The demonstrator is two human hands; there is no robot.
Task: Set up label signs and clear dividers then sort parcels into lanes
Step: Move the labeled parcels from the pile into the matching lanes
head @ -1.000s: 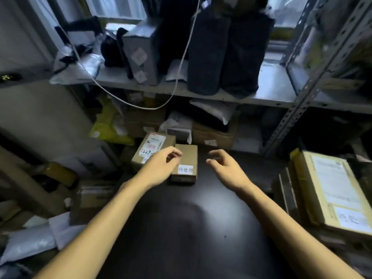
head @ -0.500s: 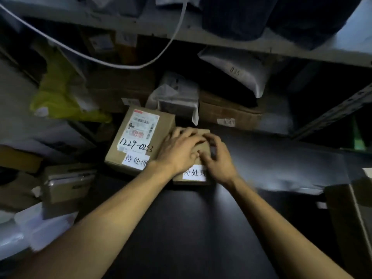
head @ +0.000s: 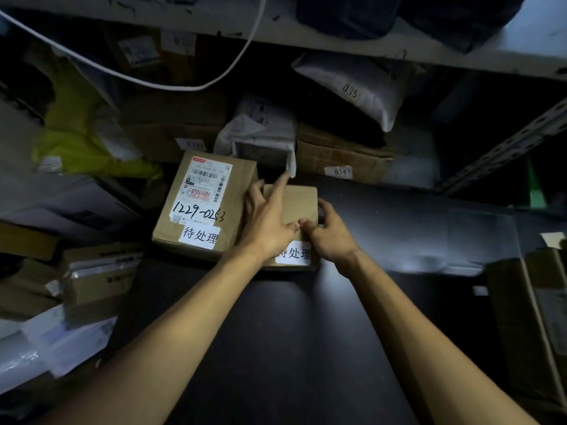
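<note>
Two brown cardboard parcels sit side by side at the far end of the dark table (head: pixel 276 332). The larger parcel (head: pixel 199 207) on the left carries a shipping label, the handwritten number 1229-0253 and a white sign with three Chinese characters. The smaller parcel (head: pixel 299 207) on the right has a white label sign (head: pixel 293 254) on its near edge. My left hand (head: pixel 270 222) lies flat on the small parcel's top, fingers straight, index finger reaching past its far edge. My right hand (head: pixel 326 233) grips the parcel's right side, thumb on top.
Behind the parcels, under a metal shelf (head: pixel 399 41), lie more boxes (head: pixel 340 154), a white wrapped parcel (head: pixel 260 130), a grey mailer bag (head: pixel 356 87) and a yellow bag (head: pixel 76 133). A white cable (head: pixel 153 82) hangs across. Boxes pile up at the left (head: pixel 98 271) and right (head: pixel 534 317).
The camera has dropped closer to the parcels. Both hands reached forward from above the table onto the small parcel; my right hand has since slid to its right side.
</note>
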